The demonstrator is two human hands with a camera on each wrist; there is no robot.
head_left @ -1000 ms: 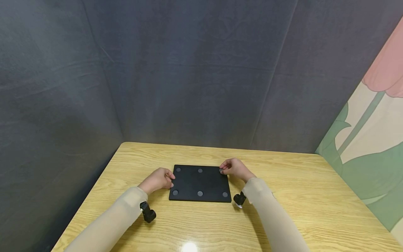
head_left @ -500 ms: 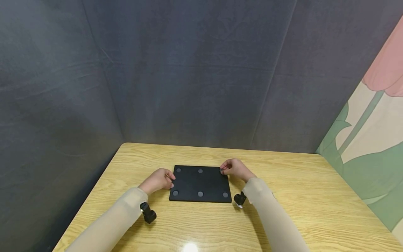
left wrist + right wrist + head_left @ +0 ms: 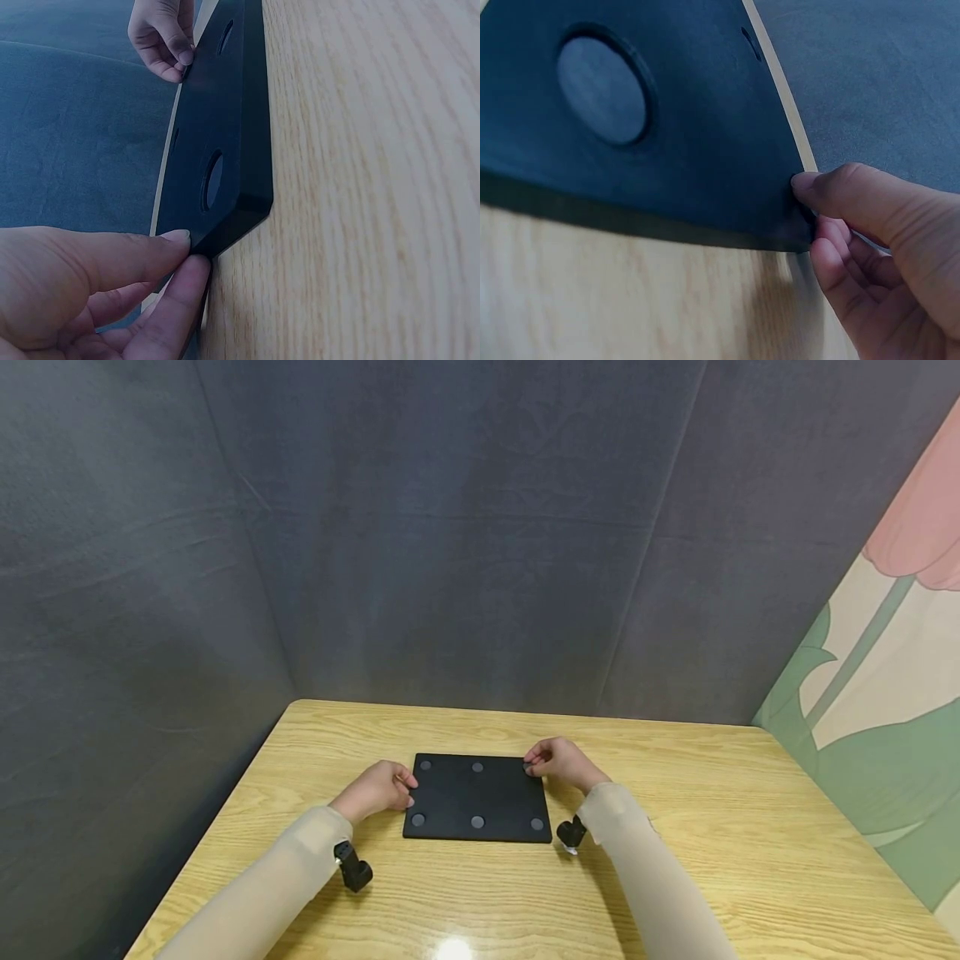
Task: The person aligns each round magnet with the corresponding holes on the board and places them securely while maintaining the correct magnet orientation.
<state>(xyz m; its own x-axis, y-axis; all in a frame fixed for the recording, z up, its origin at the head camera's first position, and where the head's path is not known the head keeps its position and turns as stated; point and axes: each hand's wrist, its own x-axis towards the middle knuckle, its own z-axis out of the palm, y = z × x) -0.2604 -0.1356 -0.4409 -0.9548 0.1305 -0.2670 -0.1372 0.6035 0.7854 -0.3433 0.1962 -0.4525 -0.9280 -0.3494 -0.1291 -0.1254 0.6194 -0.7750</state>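
Observation:
A flat black rectangular board [image 3: 477, 797] lies on the wooden table, with several round recesses along its near and far long sides. At its left edge, my left hand [image 3: 384, 789] pinches the board; the left wrist view shows the thumb on top and a finger against the side. My right hand [image 3: 558, 762] grips the far right corner, its thumb over the recess there and its other fingers curled at the edge. Seen from the right wrist, a round recess [image 3: 602, 90] has a grey, flat bottom. Whether the board's edges are slightly raised, I cannot tell.
The wooden table [image 3: 480, 897] extends around the board. Dark cloth [image 3: 465, 543] hangs behind and to the left of it. On the right is a panel with a flower pattern [image 3: 885, 710]. A small black camera [image 3: 352, 866] sits on the left wrist.

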